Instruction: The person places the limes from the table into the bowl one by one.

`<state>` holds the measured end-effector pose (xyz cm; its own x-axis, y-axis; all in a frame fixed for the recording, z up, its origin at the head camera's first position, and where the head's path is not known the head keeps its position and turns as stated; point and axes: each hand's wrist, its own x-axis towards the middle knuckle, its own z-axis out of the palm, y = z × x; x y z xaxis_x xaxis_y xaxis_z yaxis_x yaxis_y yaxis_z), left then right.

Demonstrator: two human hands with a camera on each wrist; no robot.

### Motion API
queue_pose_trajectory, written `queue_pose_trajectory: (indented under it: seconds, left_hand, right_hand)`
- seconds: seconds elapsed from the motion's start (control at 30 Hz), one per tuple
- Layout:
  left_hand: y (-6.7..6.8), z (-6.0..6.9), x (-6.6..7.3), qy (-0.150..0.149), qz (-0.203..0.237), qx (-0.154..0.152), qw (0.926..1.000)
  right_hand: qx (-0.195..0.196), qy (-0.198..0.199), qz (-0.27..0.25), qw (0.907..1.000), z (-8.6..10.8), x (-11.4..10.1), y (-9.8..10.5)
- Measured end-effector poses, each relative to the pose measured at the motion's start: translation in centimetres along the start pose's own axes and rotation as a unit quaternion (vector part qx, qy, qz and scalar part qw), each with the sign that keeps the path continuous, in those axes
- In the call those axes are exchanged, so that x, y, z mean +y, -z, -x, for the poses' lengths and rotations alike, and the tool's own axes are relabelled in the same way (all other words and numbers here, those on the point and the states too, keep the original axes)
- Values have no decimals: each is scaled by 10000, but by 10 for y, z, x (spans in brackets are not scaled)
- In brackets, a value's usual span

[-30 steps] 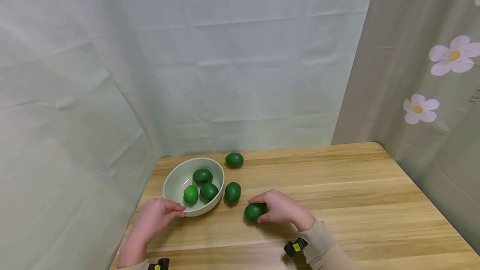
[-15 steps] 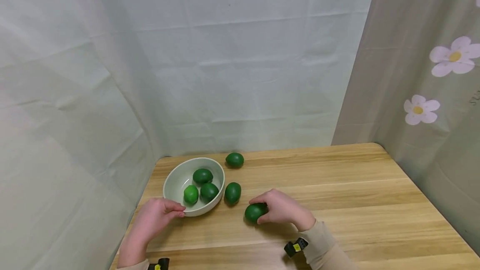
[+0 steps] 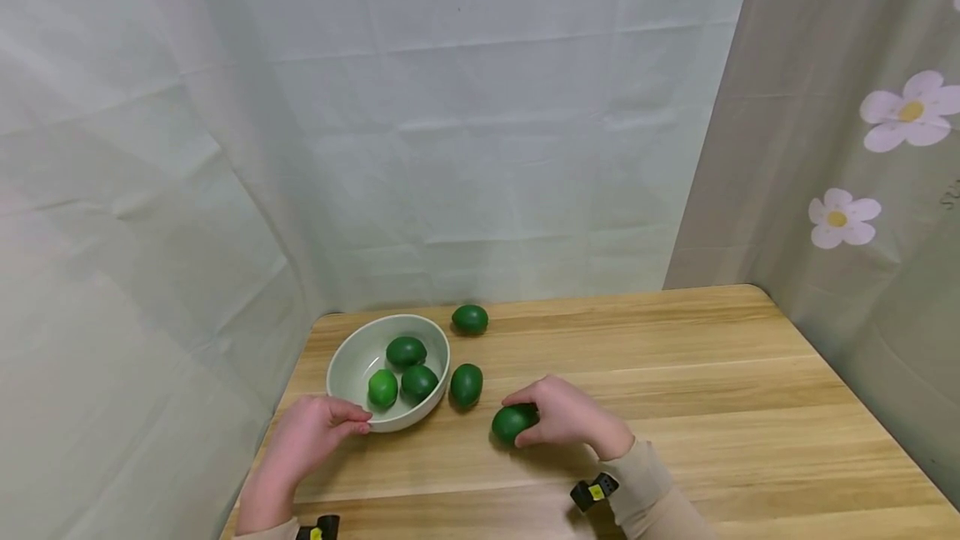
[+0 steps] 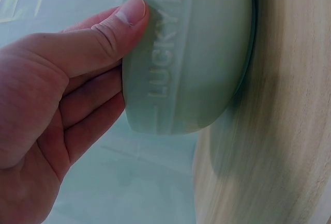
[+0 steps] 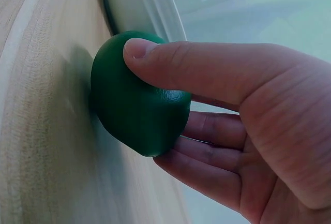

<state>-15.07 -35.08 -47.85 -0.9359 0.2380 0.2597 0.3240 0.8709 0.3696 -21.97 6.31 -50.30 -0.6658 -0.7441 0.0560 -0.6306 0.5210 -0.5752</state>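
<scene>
My left hand [image 3: 307, 438] pinches the near-left rim of a pale green bowl [image 3: 348, 361] between thumb and fingers. Raised lettering shows on the bowl's outer wall in the left wrist view. Inside sit two dark green avocados [image 3: 406, 352] and a lighter green lime [image 3: 382, 389]. To the bowl's right, my right hand [image 3: 566, 417] grips another dark green avocado [image 5: 137, 100], thumb on one side and fingers on the other. That avocado is low against the table; whether it touches cannot be told.
One loose avocado [image 3: 467, 386] lies close by the bowl's right side, and a second avocado [image 3: 470, 320] lies near the back edge of the wooden table [image 3: 675, 373]. Pale curtains [image 3: 487, 148] hang behind and on both sides.
Almost nothing differs. Both hands keep their hold on the bowl and the avocado, with at most a slight shift of the right hand.
</scene>
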Motion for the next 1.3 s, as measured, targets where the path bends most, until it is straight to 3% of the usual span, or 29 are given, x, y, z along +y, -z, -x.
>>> queue_pose_trajectory:
  seconds: [0.33, 0.87, 1.3]
  left_hand:
    - [0, -1, -1, 24, 14, -47, 10000]
    - [1, -1, 1, -75, 4, 12, 10000]
    - [2, -1, 1, -117, -8, 22, 9999]
  right_hand:
    - [187, -53, -242, 9995, 3, 2, 4]
    - [519, -279, -373, 9976, 7, -2, 12]
    - [726, -240, -334, 9965, 9, 1, 14]
